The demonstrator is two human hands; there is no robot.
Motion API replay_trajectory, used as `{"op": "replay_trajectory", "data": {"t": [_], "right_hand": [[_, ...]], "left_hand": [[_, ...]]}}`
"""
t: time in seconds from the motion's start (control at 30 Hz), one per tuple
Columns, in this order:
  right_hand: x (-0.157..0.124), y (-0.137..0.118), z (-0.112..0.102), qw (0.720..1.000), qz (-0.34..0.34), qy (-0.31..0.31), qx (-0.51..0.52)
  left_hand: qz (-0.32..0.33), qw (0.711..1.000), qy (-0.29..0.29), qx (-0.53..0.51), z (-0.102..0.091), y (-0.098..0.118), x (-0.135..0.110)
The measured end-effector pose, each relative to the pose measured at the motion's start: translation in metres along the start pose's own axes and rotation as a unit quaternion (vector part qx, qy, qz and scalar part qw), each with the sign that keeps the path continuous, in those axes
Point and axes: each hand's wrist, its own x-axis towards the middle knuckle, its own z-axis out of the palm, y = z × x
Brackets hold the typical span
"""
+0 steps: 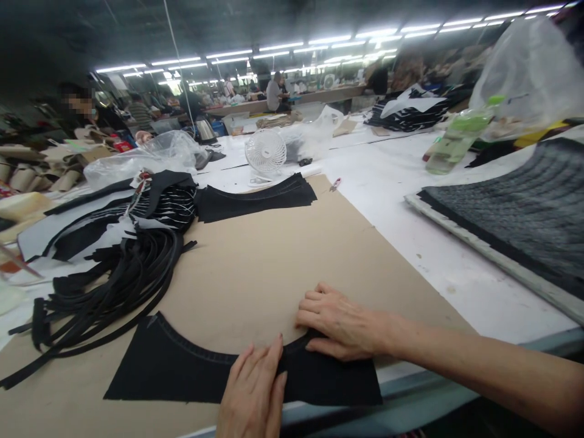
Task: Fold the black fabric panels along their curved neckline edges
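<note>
A curved black fabric piece [177,365] lies on a sheet of brown paper [264,267] at the table's near edge. My left hand [253,392] rests flat on the fabric's middle, fingers stretched out together. My right hand [340,322] lies flat at the fabric's upper right edge, fingertips on the seam and on the paper. Neither hand grips anything.
A tangle of black strips [118,286] and striped pieces [168,204] lie to the left. A stack of black curved pieces [255,198] sits further back, with a small white fan [265,153] behind. A grey quilted stack [520,207] and a green bottle [458,137] are right. Other people work in the background.
</note>
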Motion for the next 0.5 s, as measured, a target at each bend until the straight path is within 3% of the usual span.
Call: {"op": "replay_trajectory", "data": {"t": [0.17, 0.33, 0.5], "right_hand": [[0.003, 0.006, -0.007, 0.999, 0.016, -0.028, 0.03], [0.001, 0.013, -0.007, 0.996, 0.036, -0.04, 0.07], [-0.001, 0.021, -0.009, 0.993, 0.049, -0.051, 0.098]], "left_hand": [[-0.084, 0.993, -0.055, -0.057, 0.004, 0.009, 0.029], [-0.175, 0.968, -0.105, -0.147, 0.01, 0.025, 0.056], [-0.207, 0.944, -0.139, -0.215, 0.011, 0.024, 0.064]]}}
